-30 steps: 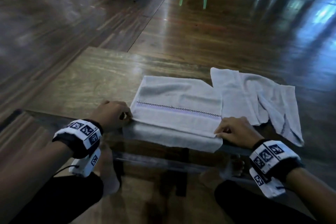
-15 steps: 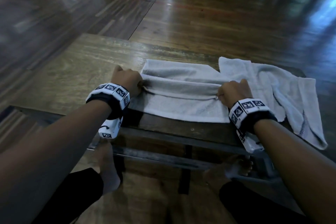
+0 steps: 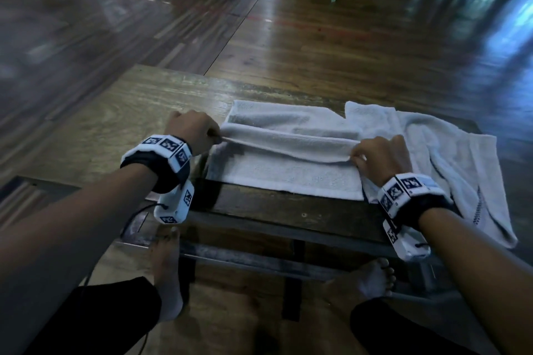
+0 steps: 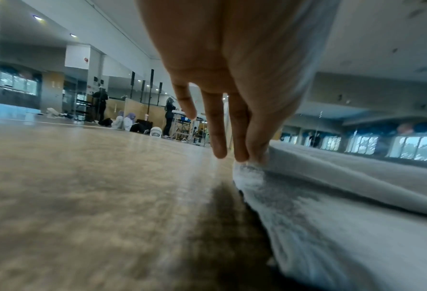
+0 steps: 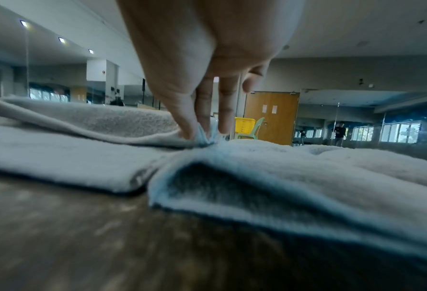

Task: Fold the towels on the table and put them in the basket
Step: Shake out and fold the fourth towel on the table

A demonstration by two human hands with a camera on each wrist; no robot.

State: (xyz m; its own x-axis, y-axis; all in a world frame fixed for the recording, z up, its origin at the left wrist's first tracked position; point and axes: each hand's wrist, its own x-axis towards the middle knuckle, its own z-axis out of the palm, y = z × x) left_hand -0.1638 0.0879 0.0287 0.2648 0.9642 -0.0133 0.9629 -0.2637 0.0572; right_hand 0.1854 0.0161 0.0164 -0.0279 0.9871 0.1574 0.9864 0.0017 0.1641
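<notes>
Two hands pinch one towel on the counter: our left hand at its left end, our right hand at its right. Long axis runs left-right between us; raised fold faces away. Second towel lies nearer the right hand.

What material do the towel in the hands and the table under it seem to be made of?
The towel looks like pale terry cloth, probably cotton: the right wrist view shows a fuzzy looped pile, and it sags softly where the left hand and right hand pinch its edge. The table looks like worn wood with a dull finish: the grain lines show, though laminate cannot be ruled out.
</notes>
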